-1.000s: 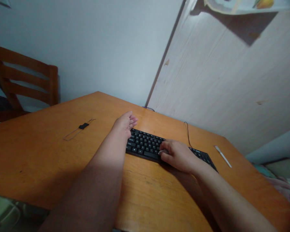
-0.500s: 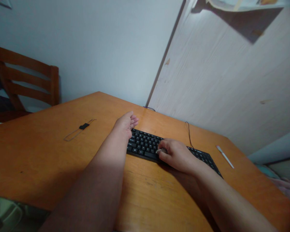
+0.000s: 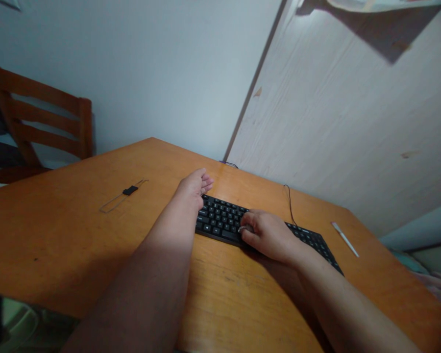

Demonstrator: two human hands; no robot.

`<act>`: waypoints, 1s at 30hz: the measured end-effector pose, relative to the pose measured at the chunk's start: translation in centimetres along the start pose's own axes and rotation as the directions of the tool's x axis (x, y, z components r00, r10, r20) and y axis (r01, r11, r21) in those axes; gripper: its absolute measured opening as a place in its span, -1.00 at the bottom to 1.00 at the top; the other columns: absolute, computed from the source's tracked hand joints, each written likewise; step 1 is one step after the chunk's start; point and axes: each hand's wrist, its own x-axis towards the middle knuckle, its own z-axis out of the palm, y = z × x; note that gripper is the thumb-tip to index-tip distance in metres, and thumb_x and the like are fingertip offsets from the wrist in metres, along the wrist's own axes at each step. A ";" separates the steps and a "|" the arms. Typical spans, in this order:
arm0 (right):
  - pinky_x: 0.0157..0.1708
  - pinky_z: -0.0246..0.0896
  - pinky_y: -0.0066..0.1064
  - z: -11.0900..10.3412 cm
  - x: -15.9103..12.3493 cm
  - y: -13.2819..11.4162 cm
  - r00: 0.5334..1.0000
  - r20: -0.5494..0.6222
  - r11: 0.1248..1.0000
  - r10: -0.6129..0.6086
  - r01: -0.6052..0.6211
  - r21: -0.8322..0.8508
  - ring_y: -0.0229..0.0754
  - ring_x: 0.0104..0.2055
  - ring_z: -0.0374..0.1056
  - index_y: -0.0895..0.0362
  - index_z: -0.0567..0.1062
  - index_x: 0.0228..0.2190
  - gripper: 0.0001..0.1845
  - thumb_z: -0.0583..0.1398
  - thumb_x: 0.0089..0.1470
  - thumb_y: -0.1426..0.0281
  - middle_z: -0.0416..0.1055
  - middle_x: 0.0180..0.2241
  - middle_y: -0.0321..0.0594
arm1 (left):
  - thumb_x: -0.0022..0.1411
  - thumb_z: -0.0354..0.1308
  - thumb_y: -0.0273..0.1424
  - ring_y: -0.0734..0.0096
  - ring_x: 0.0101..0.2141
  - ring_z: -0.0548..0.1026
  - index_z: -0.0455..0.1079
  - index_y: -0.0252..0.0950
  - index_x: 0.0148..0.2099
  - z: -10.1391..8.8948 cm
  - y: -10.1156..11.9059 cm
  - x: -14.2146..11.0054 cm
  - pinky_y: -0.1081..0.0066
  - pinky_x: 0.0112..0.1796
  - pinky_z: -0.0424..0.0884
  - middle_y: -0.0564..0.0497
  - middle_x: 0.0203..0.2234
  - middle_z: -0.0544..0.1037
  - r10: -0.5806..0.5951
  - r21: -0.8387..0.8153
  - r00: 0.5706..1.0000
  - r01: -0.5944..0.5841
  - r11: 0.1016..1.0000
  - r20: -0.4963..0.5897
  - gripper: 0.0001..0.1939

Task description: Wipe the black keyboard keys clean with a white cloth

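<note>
A black computer keyboard (image 3: pixel 222 218) lies at a slant on the wooden table. My left hand (image 3: pixel 194 189) is at its far left corner, palm turned towards the keys and fingers stretched out, seemingly against the keyboard's end. Over the middle keys, my right hand (image 3: pixel 266 233) is closed with its fingertips pinched together. Between thumb and fingers shows a bit of a small greyish-white wad (image 3: pixel 245 228); most of it is hidden, and I cannot tell its material. The keys under my right hand are covered from view.
A thin white brush (image 3: pixel 345 239) lies on the table (image 3: pixel 220 304) to the right. On the left lies a bent wire piece with a black block (image 3: pixel 130 190). A dark cable (image 3: pixel 289 203) runs behind the keyboard. A wooden chair (image 3: pixel 47 113) stands beyond the left edge.
The view has shifted slightly, so everything sits a little farther right. Both hands keep nearly the same places at the keyboard, the right still pinching the greyish-white wad.
</note>
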 end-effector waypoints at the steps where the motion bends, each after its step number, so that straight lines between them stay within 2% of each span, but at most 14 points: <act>1: -0.35 0.03 -0.42 0.1 0.0 0.0 1.000 0.003 1.000 -0.005 0.005 0.008 -0.20 -0.32 0.29 0.12 0.47 -0.37 -0.91 0.14 0.06 0.43 0.44 -0.34 -0.20 | 0.23 0.16 -0.39 0.41 -0.40 0.55 0.37 -0.34 -0.38 0.0 0.0 0.0 0.44 -0.34 0.50 -0.03 -0.46 0.45 0.000 0.000 1.000 0.000 1.000 0.001 -0.85; 4: -0.38 0.01 -0.43 0.3 -0.1 0.1 1.000 0.017 1.000 -0.001 0.001 0.031 -0.22 -0.35 0.28 0.11 0.46 -0.38 -0.91 0.13 0.07 0.42 0.44 -0.37 -0.23 | 0.25 0.14 -0.39 0.41 -0.40 0.55 0.36 -0.34 -0.37 0.0 0.0 0.0 0.44 -0.34 0.49 -0.03 -0.46 0.45 -0.004 0.006 1.000 0.004 1.000 0.005 -0.85; 9: -0.34 0.03 -0.42 0.4 -0.3 0.2 1.000 -0.025 1.000 0.013 -0.012 0.023 -0.21 -0.32 0.29 0.13 0.46 -0.38 -0.90 0.12 0.09 0.42 0.43 -0.35 -0.20 | 0.25 0.14 -0.38 0.42 -0.40 0.54 0.36 -0.33 -0.37 -0.1 -0.1 0.0 0.46 -0.35 0.49 -0.03 -0.47 0.45 -0.002 0.013 1.000 0.001 1.000 0.014 -0.84; 14: -0.38 0.01 -0.43 -0.1 -0.3 0.3 1.000 0.022 0.997 0.007 -0.009 0.077 -0.22 -0.36 0.27 0.12 0.47 -0.38 -0.90 0.14 0.07 0.43 0.43 -0.39 -0.23 | 0.25 0.14 -0.37 0.41 -0.39 0.54 0.36 -0.33 -0.38 -0.1 -0.1 0.0 0.46 -0.34 0.48 -0.05 -0.46 0.46 -0.012 0.012 1.000 0.012 1.000 0.020 -0.83; 20: -0.36 0.03 -0.43 0.2 0.3 -0.7 0.998 -0.049 0.996 -0.026 0.031 0.086 -0.21 -0.33 0.27 0.11 0.46 -0.37 -0.90 0.12 0.11 0.39 0.42 -0.36 -0.23 | 0.24 0.16 -0.39 0.41 -0.42 0.53 0.37 -0.33 -0.40 0.0 -0.1 0.1 0.44 -0.35 0.49 -0.04 -0.47 0.45 0.001 0.005 1.000 -0.001 1.000 0.014 -0.83; 25: -0.33 0.04 -0.42 0.5 0.9 -1.1 0.999 -0.029 0.999 -0.033 0.034 0.025 -0.19 -0.30 0.29 0.13 0.46 -0.37 -0.91 0.14 0.08 0.41 0.42 -0.34 -0.18 | 0.23 0.17 -0.38 0.42 -0.43 0.54 0.38 -0.33 -0.38 0.0 -0.2 0.4 0.44 -0.36 0.49 -0.03 -0.47 0.45 -0.006 0.004 1.000 0.006 1.000 0.006 -0.85; 30: -0.39 0.01 -0.44 0.4 0.9 -0.9 0.998 0.014 0.997 -0.058 0.058 0.044 -0.23 -0.37 0.26 0.11 0.45 -0.39 -0.92 0.14 0.05 0.44 0.43 -0.37 -0.24 | 0.23 0.17 -0.38 0.43 -0.44 0.53 0.38 -0.33 -0.36 0.1 -0.3 0.7 0.44 -0.37 0.48 -0.03 -0.45 0.46 -0.018 0.002 1.000 0.018 1.000 0.004 -0.85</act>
